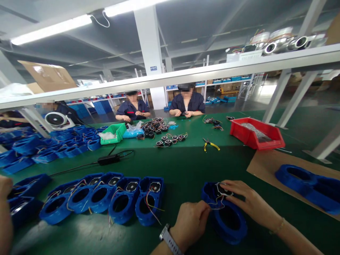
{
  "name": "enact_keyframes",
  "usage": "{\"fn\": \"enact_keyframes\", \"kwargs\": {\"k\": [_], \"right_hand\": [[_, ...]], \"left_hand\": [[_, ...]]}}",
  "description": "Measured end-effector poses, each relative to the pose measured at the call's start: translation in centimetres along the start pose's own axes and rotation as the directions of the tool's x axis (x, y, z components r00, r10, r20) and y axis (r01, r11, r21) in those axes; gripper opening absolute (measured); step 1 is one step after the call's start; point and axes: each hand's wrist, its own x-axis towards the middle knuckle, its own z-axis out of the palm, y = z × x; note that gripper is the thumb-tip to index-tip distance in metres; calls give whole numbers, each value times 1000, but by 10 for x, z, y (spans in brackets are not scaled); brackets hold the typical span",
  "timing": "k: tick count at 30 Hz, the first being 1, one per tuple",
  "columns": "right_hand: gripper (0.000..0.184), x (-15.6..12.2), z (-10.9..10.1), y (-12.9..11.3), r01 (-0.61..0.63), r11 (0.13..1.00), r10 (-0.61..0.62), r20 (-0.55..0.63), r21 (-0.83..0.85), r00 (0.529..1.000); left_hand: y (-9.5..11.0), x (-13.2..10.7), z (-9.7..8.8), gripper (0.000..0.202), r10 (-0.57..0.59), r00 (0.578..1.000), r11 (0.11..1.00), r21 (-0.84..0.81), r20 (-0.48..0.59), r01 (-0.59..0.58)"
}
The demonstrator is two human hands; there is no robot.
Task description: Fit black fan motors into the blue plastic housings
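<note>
A blue plastic housing (230, 223) with a round opening lies on the green table (186, 166) in front of me. My right hand (248, 200) rests on its top, fingers pressing on a small black fan (222, 189) seated in it. My left hand (191, 219), wearing a watch, is closed in a pinch on the thin coloured wires (216, 205) that run from the fan.
A row of blue housings (106, 198) with fans lies to the left; more sit on cardboard (308, 182) at right. Further off are a red bin (256, 134), yellow pliers (211, 144), loose fans (170, 138), a green bin (114, 134), a black adapter (108, 159). Three people sit across; another person's hand (5, 212) shows at far left.
</note>
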Motion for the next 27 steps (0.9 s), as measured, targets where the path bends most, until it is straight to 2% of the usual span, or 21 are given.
{"fn": "enact_keyframes", "kwargs": {"k": [3, 8, 14, 20, 27], "right_hand": [[45, 1, -3, -1, 4, 999, -6, 35, 35, 999], [44, 4, -10, -4, -25, 989, 6, 132, 147, 991], [40, 2, -7, -2, -66, 974, 28, 171, 216, 985], [37, 5, -10, -3, 8, 981, -42, 173, 195, 984], [37, -1, -4, 3, -59, 966, 27, 130, 252, 991]], "left_hand": [[-4, 1, 7, 14, 33, 999, 999, 8, -27, -33], [-9, 0, 15, 16, 30, 999, 999, 10, 12, -31], [-6, -4, 16, 11, 137, 987, 991, 14, -85, -136], [-10, -3, 13, 12, 46, 994, 992, -109, -95, -56], [-18, 2, 12, 11, 14, 995, 989, -145, -104, -29]]}}
